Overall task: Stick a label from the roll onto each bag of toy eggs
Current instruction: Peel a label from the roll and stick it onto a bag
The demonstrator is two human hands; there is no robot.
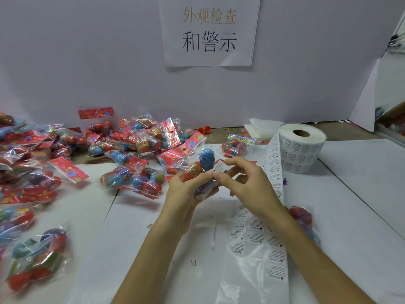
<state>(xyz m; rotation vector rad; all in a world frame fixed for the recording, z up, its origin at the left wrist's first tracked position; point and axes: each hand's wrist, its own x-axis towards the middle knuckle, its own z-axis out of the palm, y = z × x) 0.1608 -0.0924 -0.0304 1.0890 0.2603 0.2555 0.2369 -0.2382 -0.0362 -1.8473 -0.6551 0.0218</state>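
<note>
My left hand (186, 189) grips a clear bag of toy eggs (197, 165) with a red floral header, held up over the table's middle. A blue egg and a red egg show inside the bag. My right hand (243, 183) pinches a small white warning label (219, 166) against the bag, thumb and fingers meeting my left thumb. The label roll (303, 148) stands at the back right. Its backing strip (271, 216) runs toward me under my right forearm, with several labels on it.
A heap of several bagged eggs (122, 145) covers the left and back of the table. More bags lie at the near left (37, 260), one behind at centre right (236, 143) and one under my right arm (302, 218). A white partition with a paper sign (209, 31) stands behind.
</note>
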